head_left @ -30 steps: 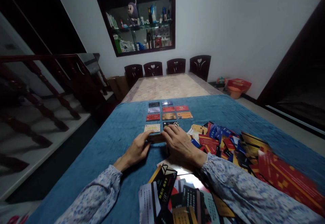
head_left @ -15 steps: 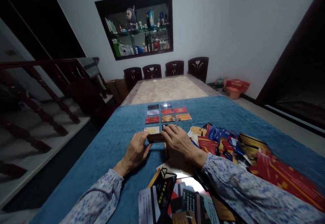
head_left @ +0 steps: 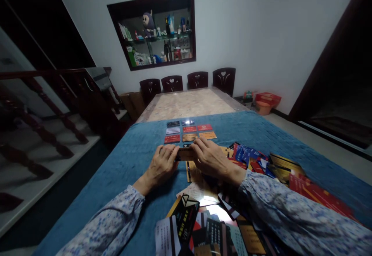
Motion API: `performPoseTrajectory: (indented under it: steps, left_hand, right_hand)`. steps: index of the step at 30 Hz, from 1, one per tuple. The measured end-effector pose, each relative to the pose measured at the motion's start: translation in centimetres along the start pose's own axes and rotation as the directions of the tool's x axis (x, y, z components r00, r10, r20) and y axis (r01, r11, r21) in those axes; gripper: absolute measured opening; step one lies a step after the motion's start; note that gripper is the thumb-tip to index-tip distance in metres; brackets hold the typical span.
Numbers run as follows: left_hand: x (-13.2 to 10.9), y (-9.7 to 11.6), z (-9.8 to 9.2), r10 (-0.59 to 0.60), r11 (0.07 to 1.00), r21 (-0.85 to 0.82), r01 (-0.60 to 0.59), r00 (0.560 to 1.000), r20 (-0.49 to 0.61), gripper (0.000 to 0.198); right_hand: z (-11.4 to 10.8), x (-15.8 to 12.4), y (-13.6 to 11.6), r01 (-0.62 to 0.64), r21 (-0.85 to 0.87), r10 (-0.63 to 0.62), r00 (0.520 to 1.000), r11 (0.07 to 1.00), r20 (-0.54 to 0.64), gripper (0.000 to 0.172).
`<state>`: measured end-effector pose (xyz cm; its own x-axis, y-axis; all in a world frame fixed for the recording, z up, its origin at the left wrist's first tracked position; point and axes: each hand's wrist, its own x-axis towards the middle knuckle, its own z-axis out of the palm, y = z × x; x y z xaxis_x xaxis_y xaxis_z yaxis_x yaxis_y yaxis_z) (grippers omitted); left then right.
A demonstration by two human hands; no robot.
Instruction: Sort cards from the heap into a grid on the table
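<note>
Both my hands grip one dark orange card (head_left: pixel 185 153) by its ends, just above the blue cloth (head_left: pixel 122 170). My left hand (head_left: pixel 161 166) pinches its left end and my right hand (head_left: pixel 210 158) its right end, fingers curled. Right beyond the card lies a neat grid of small cards (head_left: pixel 188 131) in rows, red, gold, white and dark. A heap of loose red, blue, black and gold cards (head_left: pixel 270 167) spreads to the right of my right arm. More loose cards (head_left: pixel 192 213) lie near me between my forearms.
The blue cloth covers the near half of a long table with a bare marble top (head_left: pixel 188 103) beyond. Several dark chairs (head_left: pixel 186 82) stand at its far end. A wooden stair railing (head_left: pixel 58 101) runs on the left. A red tub (head_left: pixel 266 102) sits on the floor.
Both hands have carried the card forward and slightly right, closer to the grid. They now cover the grid's nearest cards. The view has tilted down a little.
</note>
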<state>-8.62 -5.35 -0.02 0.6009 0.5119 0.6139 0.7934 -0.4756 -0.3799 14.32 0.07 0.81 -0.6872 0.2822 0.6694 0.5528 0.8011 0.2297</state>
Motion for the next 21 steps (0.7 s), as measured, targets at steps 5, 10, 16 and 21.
performPoseTrajectory:
  steps: [5, 10, 16, 21]
  left_hand:
    - [1.9, -0.1, 1.1, -0.014, 0.994, -0.103, 0.020, 0.998, 0.058, 0.043]
    - [4.6, -0.4, 2.2, -0.010, 0.976, -0.210, 0.050, 0.982, 0.188, 0.048]
    - [8.1, -0.8, 4.4, 0.011, 0.951, -0.302, 0.069, 0.966, 0.258, 0.046]
    - [9.9, -1.3, 6.8, 0.035, 0.927, -0.363, 0.092, 0.944, 0.328, 0.033]
  right_hand:
    - [-1.1, -0.5, 2.3, 0.010, 0.045, -0.013, 0.998, 0.999, 0.067, 0.025]
    - [-1.6, -0.9, 5.2, -0.024, 0.108, 0.006, 0.986, 0.994, 0.165, 0.030]
    - [-0.8, -1.5, 9.0, -0.077, 0.153, 0.034, 0.963, 0.985, 0.266, 0.024]
    - [1.0, -1.9, 12.0, -0.161, 0.218, 0.064, 0.917, 0.962, 0.394, 0.019]
